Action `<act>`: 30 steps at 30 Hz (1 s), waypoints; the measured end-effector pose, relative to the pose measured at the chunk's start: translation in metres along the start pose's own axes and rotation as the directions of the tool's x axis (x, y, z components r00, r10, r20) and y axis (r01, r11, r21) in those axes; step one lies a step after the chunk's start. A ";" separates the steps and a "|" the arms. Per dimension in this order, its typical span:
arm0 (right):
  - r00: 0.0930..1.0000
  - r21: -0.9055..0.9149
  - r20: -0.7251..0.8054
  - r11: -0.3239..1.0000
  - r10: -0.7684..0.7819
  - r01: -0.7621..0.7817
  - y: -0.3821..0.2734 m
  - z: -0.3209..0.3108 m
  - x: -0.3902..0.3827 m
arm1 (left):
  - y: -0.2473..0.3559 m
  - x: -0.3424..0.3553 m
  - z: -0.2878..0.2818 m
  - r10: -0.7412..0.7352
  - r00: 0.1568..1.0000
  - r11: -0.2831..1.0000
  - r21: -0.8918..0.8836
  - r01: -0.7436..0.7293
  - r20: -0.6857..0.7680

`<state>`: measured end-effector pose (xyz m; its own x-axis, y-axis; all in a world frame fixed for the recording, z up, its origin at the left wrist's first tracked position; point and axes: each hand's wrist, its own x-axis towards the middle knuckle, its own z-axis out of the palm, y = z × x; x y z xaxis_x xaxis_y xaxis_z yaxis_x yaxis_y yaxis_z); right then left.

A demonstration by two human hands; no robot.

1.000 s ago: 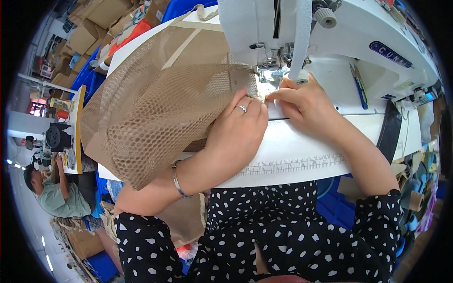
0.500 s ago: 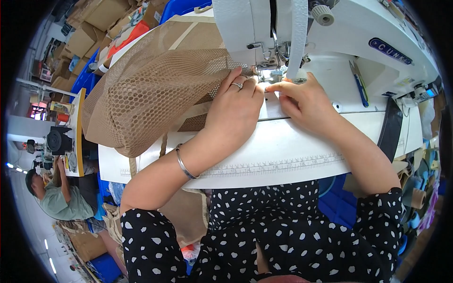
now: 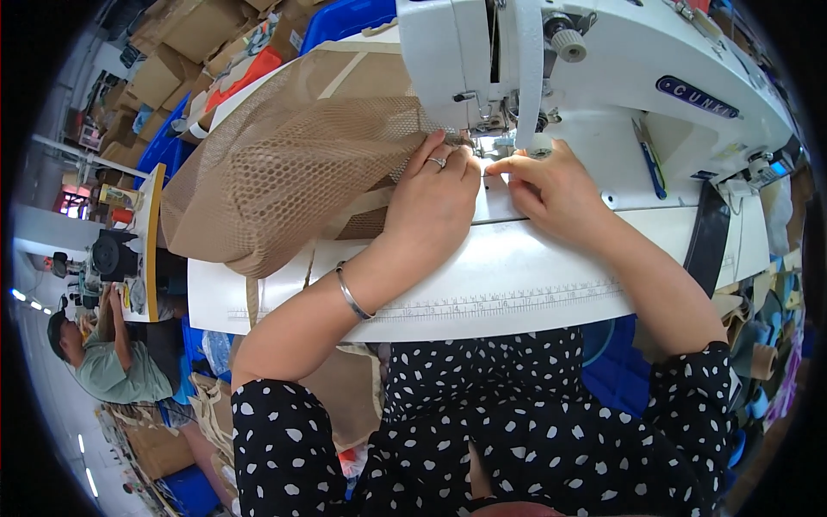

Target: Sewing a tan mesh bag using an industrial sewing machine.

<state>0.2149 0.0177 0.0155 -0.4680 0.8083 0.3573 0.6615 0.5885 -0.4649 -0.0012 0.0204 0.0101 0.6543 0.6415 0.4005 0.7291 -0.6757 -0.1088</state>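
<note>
While the left hand is pressing down on the edge of the brown mesh piece, its grip is bearing from above with fingers bent; whether a fold is being pinched underneath, cannot tell. Right hand is curling, index finger reaching left toward that same edge; thumb is sitting apart from the index tip, and whether cloth is caught in this grip is unclear.

Key relation, by judgement: the mesh is lying almost wholly left of both grips, so the left hand is the nearer one, resting right on it. Long axis is running roughly sideways, from the left edge of the worktop to the presser foot, which is standing just beyond the fingertips, on the side away from the worktop's near edge.

Farther out, a pale strap is trailing toward the near left corner. Right of the right hand, blue-handled snips are lying under the white sewing machine; a black strip is crossing toward the worktop's right end.
</note>
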 end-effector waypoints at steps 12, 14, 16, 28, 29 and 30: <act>0.999 -0.082 0.040 0.997 0.013 -0.010 -0.009 0.001 -0.006 | -0.047 -0.070 -0.054 -0.298 0.953 0.930 -0.240 0.279 -0.046; 0.997 -0.111 0.023 0.991 -0.075 0.077 -0.010 0.003 -0.007 | -0.046 -0.087 -0.081 -0.459 0.887 0.839 -0.348 0.418 -0.043; 0.985 -0.141 0.009 0.975 -0.173 0.172 -0.012 0.005 -0.008 | -0.045 -0.100 -0.113 -0.611 0.791 0.716 -0.452 0.533 -0.036; 0.883 0.078 -0.131 0.883 -0.451 0.463 -0.074 0.023 0.022 | -0.049 -0.132 -0.176 -0.721 0.634 0.021 -0.907 0.421 0.278; 0.882 0.074 -0.133 0.883 -0.452 0.464 -0.083 0.024 0.028 | -0.048 -0.133 -0.178 -0.721 0.628 0.000 -0.906 0.424 0.294; 0.939 0.222 -0.139 0.915 -0.314 0.338 -0.092 0.025 0.034 | -0.048 -0.133 -0.180 -0.718 0.623 -0.019 -0.904 0.427 0.309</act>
<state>0.1235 -0.0085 0.0502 -0.5657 0.5722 0.5938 0.3167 0.8156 -0.4842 -0.1592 -0.0981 0.1255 -0.0539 0.9975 0.0461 0.0833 -0.0415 0.9957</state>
